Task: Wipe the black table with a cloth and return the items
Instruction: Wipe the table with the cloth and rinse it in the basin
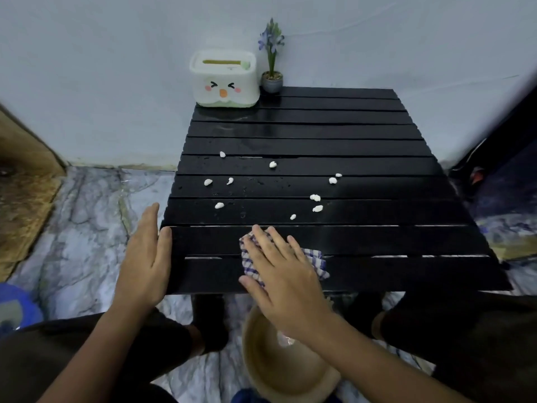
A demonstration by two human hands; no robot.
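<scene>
A black slatted table (377, 170) stands against the wall, wet in patches. Several small white crumbs (316, 207) lie scattered over its middle slats. My right hand (279, 274) presses flat, fingers straight, on a blue-and-white checked cloth (315, 261) near the table's front edge. Beside the front left corner is my left hand (146, 254), fingers straight, with its thumb touching the table's edge. A white tissue box with a cartoon face (223, 78) and a small potted purple flower (271, 80) sit at the table's far left.
A tan bowl (276, 373) sits on the marble floor under the table's front edge, between my knees. A blue object (14, 309) lies at the lower left. A wooden panel (23, 175) leans at the left, and dark items crowd the right side.
</scene>
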